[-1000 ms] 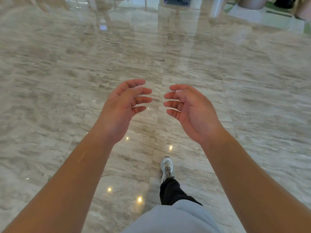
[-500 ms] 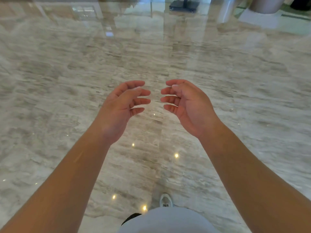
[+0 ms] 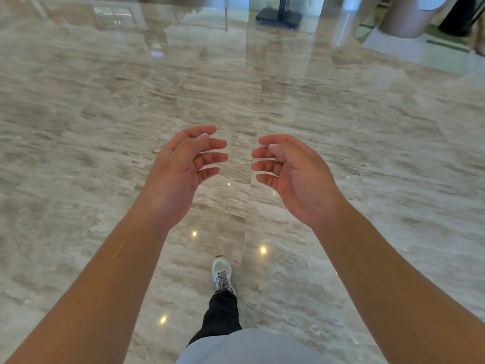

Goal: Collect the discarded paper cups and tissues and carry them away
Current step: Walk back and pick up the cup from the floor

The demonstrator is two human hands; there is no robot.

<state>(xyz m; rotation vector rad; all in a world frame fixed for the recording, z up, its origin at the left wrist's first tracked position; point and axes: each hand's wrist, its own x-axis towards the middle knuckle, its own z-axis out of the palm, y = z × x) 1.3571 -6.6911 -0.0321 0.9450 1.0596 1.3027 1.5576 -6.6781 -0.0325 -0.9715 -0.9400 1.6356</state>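
Two bare hands are raised in front of the person, palms turned toward each other with a gap between the fingertips. Left hand (image 3: 181, 174): fingers loosely curled, thumb on top, nothing held. Right hand (image 3: 296, 177): same posture, fingers relaxed and slightly bent, nothing held. The hands do not touch each other or anything else. Both forearms are bare and reach in from the lower corners of the view.

Paper cups and tissues: none can be seen, so their location cannot be told.

Floor (image 3: 91, 143): polished beige stone with grey veining, glossy, carrying small round reflections of ceiling lights between and below the hands. A tile joint runs away from the person, passing between the hands.

One foot is forward in a white laced shoe (image 3: 222, 273), planted on the floor below the gap between the hands. A black trouser leg (image 3: 221, 316) rises from it, and the hem of a light grey shirt (image 3: 249, 348) fills the bottom centre.

Far edge: a black flat stand base (image 3: 278, 17) with a post at top centre; a brown rounded column base (image 3: 409, 19) at top right, standing on a paler floor section.
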